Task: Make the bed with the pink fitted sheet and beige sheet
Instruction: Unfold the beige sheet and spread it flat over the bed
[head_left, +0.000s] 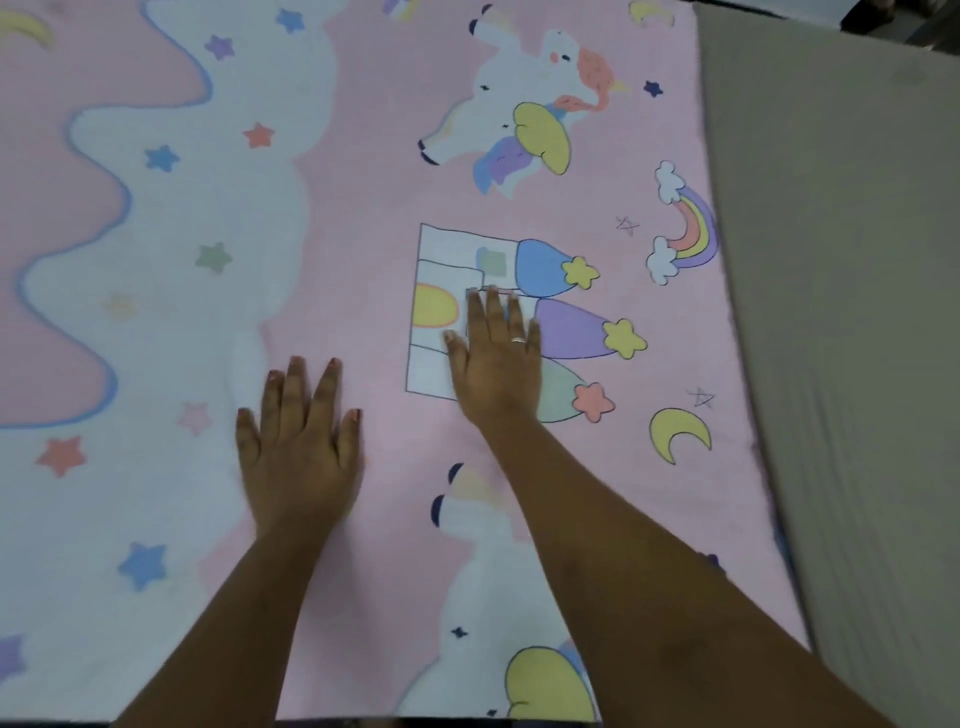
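Nearest me, my left forearm (228, 623) and right forearm (649, 571) reach out over the pink fitted sheet (363, 218), which is spread flat beneath both hands and fills most of what I see. My left hand (298, 447) lies palm down on it, fingers straight and slightly spread, grasping nothing. It sits where a white cloud print (208, 218) on its left meets plain pink on its right. My right hand (493, 364) is farther forward, also flat and released, its straight fingers resting on the printed castle (452, 249); a ring (518, 340) sits on one finger. The two hands are near each other but apart. Beyond my right hand is a winged unicorn print (519, 109). To that hand's right are a rainbow (688, 228) and a yellow crescent moon (675, 431). Farther right still, well apart from my right hand, the beige sheet (841, 270) lies along the pink sheet's right edge.
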